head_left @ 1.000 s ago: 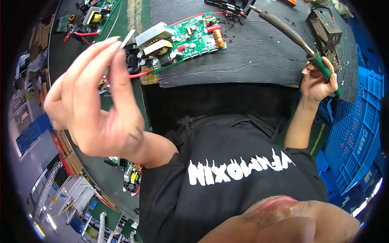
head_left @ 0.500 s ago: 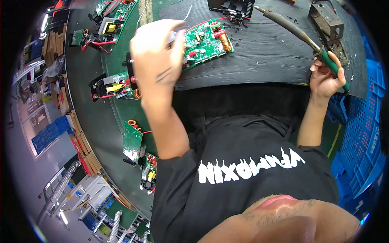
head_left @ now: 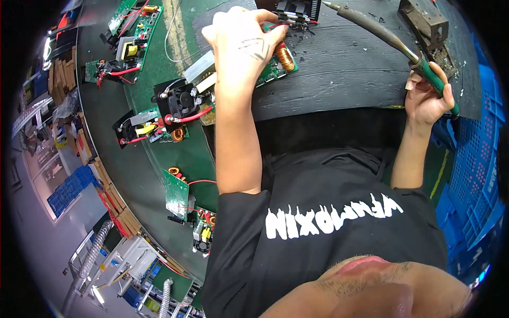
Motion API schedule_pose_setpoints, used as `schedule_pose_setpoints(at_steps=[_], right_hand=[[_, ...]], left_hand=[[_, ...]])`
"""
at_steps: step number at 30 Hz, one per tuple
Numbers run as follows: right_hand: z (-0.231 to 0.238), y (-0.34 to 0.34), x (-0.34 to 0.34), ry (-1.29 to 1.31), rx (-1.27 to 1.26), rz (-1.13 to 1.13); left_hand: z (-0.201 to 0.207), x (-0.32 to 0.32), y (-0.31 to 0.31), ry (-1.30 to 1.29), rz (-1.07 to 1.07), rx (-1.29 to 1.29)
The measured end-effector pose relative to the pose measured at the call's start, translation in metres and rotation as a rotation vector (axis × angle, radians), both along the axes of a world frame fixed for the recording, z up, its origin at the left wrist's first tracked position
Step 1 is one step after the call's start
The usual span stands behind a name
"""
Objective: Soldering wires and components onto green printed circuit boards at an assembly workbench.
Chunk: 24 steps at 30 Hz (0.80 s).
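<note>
My right hand (head_left: 426, 100) is wrapped round the green handle of a soldering iron (head_left: 382, 38), whose bare tip points up and left. My left hand (head_left: 241, 47) reaches over a green circuit board (head_left: 270, 74) and hides most of it. Its thumb and forefinger close around a red wire (head_left: 302, 22) at the board's far side. That wire leads toward a black finned part (head_left: 302, 8) at the top edge. A copper coil (head_left: 285, 57) shows on the board just right of my hand. A black fan (head_left: 185, 100) sits at the board's left end, with a thick red cable beside it.
Dark, scored matting (head_left: 339, 87) covers the work surface. A metal iron stand (head_left: 427, 24) is at the far right, and a blue perforated crate (head_left: 474, 143) stands beyond the edge. Several other boards, such as one with a yellow transformer (head_left: 130, 50), lie on the green bench to the left.
My left hand has moved right and away from me, to the red wire, uncovering the fan. My right hand keeps the soldering iron nearly still. The whole view has shifted slightly.
</note>
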State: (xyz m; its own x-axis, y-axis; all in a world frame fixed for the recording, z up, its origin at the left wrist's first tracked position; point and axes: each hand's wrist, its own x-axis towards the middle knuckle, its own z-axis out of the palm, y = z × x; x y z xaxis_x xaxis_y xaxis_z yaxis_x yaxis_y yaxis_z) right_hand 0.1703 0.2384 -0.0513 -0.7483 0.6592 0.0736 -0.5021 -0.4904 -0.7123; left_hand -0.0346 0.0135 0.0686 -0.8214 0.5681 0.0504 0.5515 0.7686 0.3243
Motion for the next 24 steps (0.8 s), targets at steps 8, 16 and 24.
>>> schedule_pose_setpoints(at_steps=[8, 16, 24], right_hand=[[0.005, -0.004, -0.005, 0.021, 0.005, -0.010], [0.002, 0.004, 0.000, 0.054, 0.080, 0.079], [-0.001, 0.004, 0.001, 0.055, 0.027, 0.071]], left_hand=[[-0.044, -0.020, -0.022, 0.000, -0.166, 0.293], [-0.058, -0.030, -0.036, -0.209, -0.240, 0.696], [-0.055, -0.010, -0.030, -0.444, -0.041, 0.779]])
